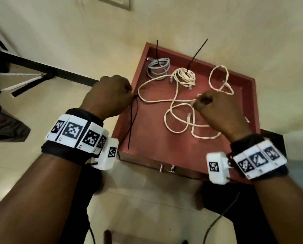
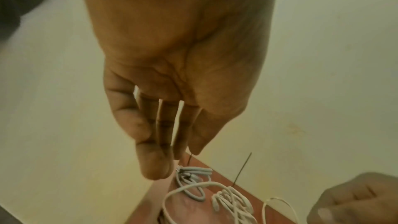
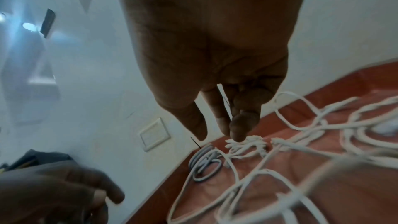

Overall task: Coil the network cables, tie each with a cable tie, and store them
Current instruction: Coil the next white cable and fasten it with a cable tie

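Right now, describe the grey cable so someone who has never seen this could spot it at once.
Find the red tray and look to its far left corner. The grey cable lies there as a neat coil with a black cable tie standing up from it. It is the only grey one; the tied bundle beside it and the loose cable are white.

The left grip (image 2: 178, 67) fills the view palm-on, its fingers close together and pointing down toward a red-brown tray (image 2: 219, 177). Beyond the fingertips lies a grey cable coil (image 2: 194, 171). Just beside it is a white cable bundle (image 2: 233, 198) — a black tie (image 2: 242, 169) stands up from it. A loose white cable (image 2: 202, 184) loops nearer. The right grip (image 2: 353, 198), fingers curled, is at lower right.
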